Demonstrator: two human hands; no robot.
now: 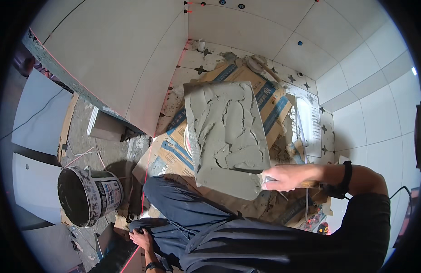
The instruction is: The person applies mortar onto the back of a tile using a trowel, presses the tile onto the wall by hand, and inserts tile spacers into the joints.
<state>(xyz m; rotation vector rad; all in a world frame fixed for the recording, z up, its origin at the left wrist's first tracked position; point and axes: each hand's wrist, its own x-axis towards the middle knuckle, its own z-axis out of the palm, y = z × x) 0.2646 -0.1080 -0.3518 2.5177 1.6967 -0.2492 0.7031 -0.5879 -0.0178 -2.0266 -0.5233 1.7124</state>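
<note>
My right hand [285, 177] is closed round the handle of a trowel [228, 183]. Its broad blade, coated in grey mortar, lies across the near end of a rectangular tile [190, 102]. Thick, ridged mortar [233, 123] covers nearly all of the tile's upper face. A round white rim shows in part beneath the tile's left edge. My left hand [141, 239] rests on my dark trouser leg at the lower left, fingers loosely spread and nothing in them.
A mortar-smeared bucket [89, 195] stands tilted at left. Flattened cardboard [274, 102] covers the floor around the tile. A white squat toilet pan [308, 120] sits at right. Tiled walls [247, 22] enclose the far and right sides. Red laser lines cross wall and floor.
</note>
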